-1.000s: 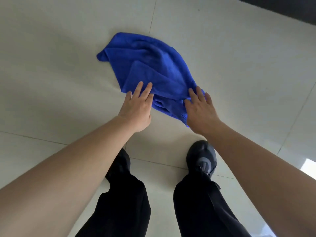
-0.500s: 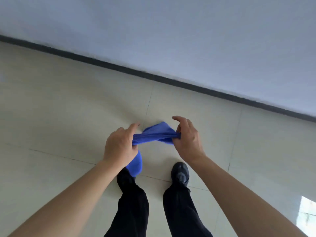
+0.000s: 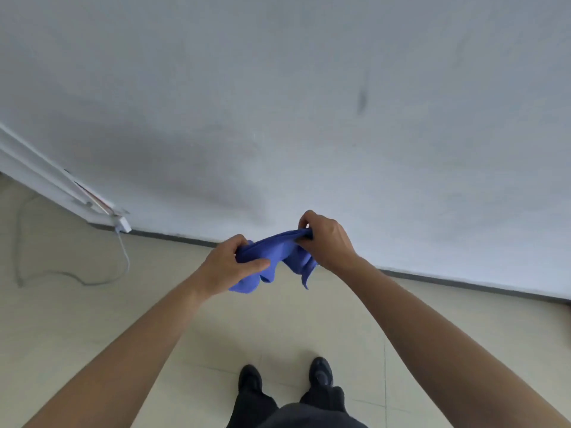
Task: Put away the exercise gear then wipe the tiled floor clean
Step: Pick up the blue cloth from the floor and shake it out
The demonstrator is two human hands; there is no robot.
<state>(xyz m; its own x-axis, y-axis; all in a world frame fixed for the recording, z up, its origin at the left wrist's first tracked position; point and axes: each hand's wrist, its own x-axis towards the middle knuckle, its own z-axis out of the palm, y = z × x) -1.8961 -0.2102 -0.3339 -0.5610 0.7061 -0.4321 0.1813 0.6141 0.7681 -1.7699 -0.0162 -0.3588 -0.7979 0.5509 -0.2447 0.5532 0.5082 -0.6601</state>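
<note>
A blue cloth [image 3: 272, 253] is held bunched up in the air in front of me, well above the cream tiled floor [image 3: 92, 319]. My left hand [image 3: 230, 262] grips its left end, with a fold hanging down below the fist. My right hand [image 3: 324, 240] pinches the right end, and a corner of the cloth dangles under it. Both arms reach forward from the bottom corners. No exercise gear is in view.
A pale wall [image 3: 309, 103] with a dark skirting strip [image 3: 463, 284] stands just ahead. At left a white cable trunking [image 3: 55, 193] ends at a small white box [image 3: 123, 224], and a grey cable [image 3: 102, 281] loops over the floor. My black shoes [image 3: 321, 373] stand below.
The cloth has come up off the floor, where both hands lay flat on it, and is now bunched between my fists. I have risen, so my view has lifted to the wall.
</note>
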